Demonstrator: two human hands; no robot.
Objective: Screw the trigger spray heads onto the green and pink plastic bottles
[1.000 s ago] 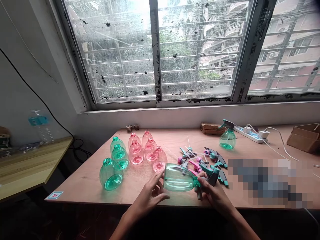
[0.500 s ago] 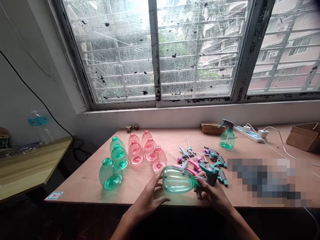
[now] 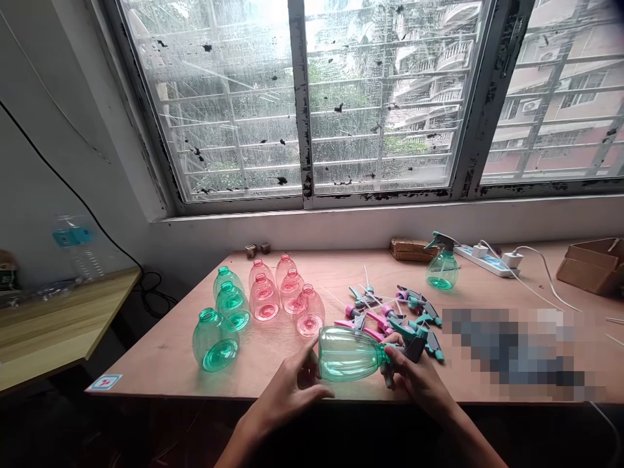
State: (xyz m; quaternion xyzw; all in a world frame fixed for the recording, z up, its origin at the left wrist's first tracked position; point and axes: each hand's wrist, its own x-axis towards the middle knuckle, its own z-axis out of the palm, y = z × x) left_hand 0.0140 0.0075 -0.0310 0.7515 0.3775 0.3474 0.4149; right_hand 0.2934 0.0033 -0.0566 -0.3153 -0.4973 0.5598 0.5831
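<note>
A green clear spray bottle lies sideways in the air near the table's front edge, its base toward the left. My right hand is closed around its neck and the teal and dark grey spray head. At the base is my left hand, fingers curved and apart; its index finger is by the base edge and the thumb stands off below. Behind the bottle lies a pile of loose pink, teal and grey spray heads with white tubes. Left of it stand several open pink bottles and three open green bottles.
An assembled green spray bottle stands at the back right, near a power strip with white cables. A brown block and a cardboard box are by the wall. A small label marks the table's front left corner.
My left thumb and fingers have shifted slightly around the bottle's base. The bottle has moved a little, and my right hand keeps its grip at the neck.
</note>
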